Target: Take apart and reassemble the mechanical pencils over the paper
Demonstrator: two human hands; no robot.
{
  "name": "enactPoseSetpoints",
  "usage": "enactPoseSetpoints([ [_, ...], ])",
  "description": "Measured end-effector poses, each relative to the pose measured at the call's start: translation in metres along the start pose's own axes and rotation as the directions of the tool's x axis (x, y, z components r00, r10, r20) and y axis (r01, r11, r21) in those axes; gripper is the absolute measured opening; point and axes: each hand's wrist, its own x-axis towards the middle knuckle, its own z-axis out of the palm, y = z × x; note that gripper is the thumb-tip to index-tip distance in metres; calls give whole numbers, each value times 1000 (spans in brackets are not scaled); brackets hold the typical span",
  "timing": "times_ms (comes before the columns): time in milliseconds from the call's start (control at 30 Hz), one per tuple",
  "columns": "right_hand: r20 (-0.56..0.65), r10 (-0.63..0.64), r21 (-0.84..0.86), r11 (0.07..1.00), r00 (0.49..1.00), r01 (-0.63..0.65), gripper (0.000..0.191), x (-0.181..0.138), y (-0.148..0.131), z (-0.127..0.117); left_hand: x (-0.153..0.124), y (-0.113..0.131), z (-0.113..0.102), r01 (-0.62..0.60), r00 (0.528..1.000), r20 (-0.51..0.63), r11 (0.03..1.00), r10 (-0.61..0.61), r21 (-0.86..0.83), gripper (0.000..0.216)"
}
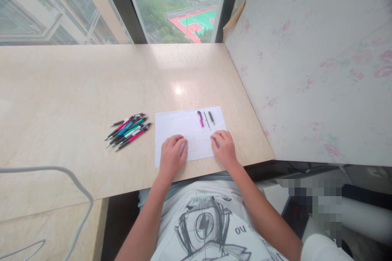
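Observation:
My left hand [173,153] rests on the lower left of a white sheet of paper [171,124], fingers loosely curved and thumb apart, with nothing visible in it. On the sheet's right edge lies my right hand [224,147], likewise loosely curved and holding nothing I can see. Just above it are separate pen parts in a row: a pink barrel with a black clip end [200,119], a thin dark refill [207,120] and a black front barrel with a pointed tip [211,118]. Neither hand touches them.
A pile of several pens [128,131] in pink, blue, green, white and black lies left of the sheet on the beige counter [76,85]. A grey cable [81,187] loops at the lower left. A floral-papered wall [306,69] borders the right side; windows stand behind.

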Motion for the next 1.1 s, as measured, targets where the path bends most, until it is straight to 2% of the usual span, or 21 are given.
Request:
enactPoseSetpoints([
  [767,6,11,-25,1000,1000,-11,17,0,0,1,-1,1,1,-8,1000,1,1000,8,19,16],
  [900,41,8,-32,999,999,-6,17,4,0,-3,-2,2,1,0,1000,9,1000,0,23,17],
  [1000,92,58,-58,997,994,-53,18,14,-4,-7,-2,1,1,2,1000,15,1000,-2,19,18],
  [1100,151,200,-180,968,968,-172,22,29,-16,-8,-3,1,3,2,1000,15,1000,-3,25,18],
])
